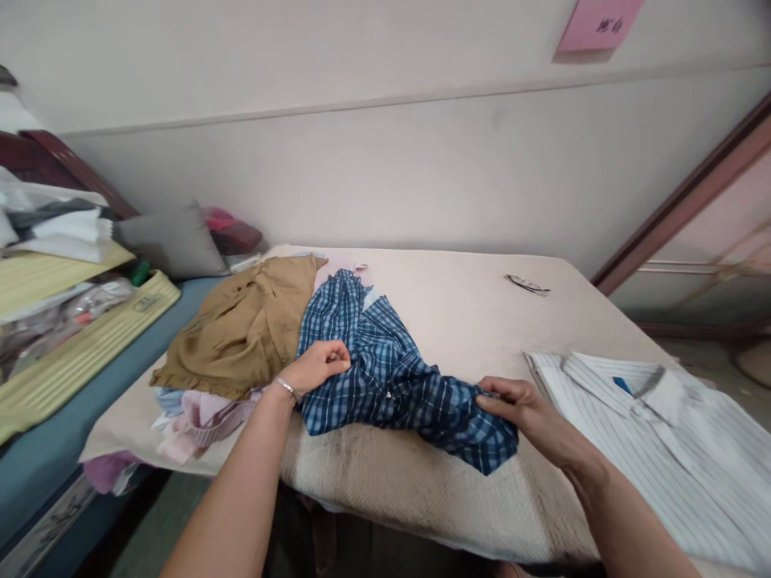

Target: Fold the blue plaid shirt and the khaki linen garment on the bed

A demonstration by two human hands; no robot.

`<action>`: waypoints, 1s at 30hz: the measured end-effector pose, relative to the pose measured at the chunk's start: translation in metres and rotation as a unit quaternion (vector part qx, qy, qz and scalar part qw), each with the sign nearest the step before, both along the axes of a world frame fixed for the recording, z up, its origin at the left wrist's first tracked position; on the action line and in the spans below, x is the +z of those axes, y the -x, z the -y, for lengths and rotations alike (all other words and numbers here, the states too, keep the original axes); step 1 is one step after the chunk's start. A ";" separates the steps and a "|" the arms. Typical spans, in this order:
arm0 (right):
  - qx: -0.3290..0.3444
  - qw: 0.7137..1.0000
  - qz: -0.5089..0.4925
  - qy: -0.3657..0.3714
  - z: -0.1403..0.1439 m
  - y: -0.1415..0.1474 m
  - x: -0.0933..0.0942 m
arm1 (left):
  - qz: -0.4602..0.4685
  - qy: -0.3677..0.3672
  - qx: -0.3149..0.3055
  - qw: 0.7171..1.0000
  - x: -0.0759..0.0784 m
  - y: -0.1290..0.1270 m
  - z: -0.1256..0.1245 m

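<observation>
A crumpled blue plaid shirt point(385, 373) lies across the middle of the bed. Over its left part my left hand point(318, 365) is closed, fingers curled with the thumb near them; whether cloth is pinched between them is hidden. At the other end, my right hand point(511, 405) grips the shirt's right part between thumb and fingers. A brown garment point(244, 325) with a ruffled hem is spread out beside the plaid shirt, on top of pink and light blue clothes point(208, 413).
A folded white striped shirt point(656, 441) lies at the right on the beige bed cover point(458, 313). Glasses point(528, 284) rest near the wall. To the left are a grey cushion point(174, 241), a yellow plastic board point(90, 345) and bagged items. A pink note point(602, 26) hangs on the wall.
</observation>
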State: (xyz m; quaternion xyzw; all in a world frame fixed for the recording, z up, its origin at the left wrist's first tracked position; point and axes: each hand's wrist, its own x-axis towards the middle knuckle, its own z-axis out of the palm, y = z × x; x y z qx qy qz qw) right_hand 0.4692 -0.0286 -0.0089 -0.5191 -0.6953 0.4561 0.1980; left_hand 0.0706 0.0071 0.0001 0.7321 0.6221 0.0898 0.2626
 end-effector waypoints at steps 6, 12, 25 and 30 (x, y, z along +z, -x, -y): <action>-0.004 0.943 0.323 -0.082 -0.004 -0.008 -0.020 | -0.037 0.026 -0.002 0.999 -0.008 0.003 0.001; -0.055 0.932 0.301 -0.196 -0.002 0.010 -0.019 | -0.071 -0.037 0.036 0.996 -0.017 -0.015 -0.003; -0.043 0.917 0.309 -0.251 0.013 0.051 -0.031 | -0.014 -0.103 0.008 0.995 -0.027 -0.039 -0.006; -0.084 0.904 0.338 -0.247 0.009 0.046 -0.033 | -0.057 -0.125 -0.008 0.991 -0.025 -0.047 0.000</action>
